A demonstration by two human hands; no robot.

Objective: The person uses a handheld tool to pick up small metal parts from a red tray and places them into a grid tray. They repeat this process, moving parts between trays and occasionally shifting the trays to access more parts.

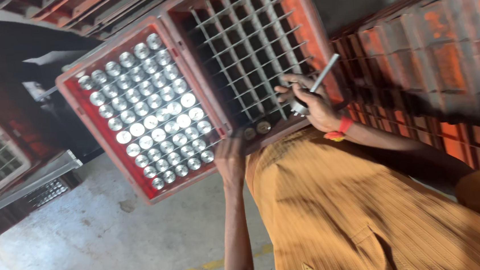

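Concrete floor (89, 244) below, red crate (70, 85) packed with metal discs (153, 122), gridded crate (299, 10) nearly bare; right hand (312, 103) pinches rod (324, 72), left hand (229, 160) grip hidden.

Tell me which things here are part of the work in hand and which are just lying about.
In use:
- left hand at the crate edge
- right hand holding a metal rod
- near-empty red crate with grid dividers
- full red crate of round metal parts

Lying about:
- stacked red crates
- partly filled crate
- concrete floor
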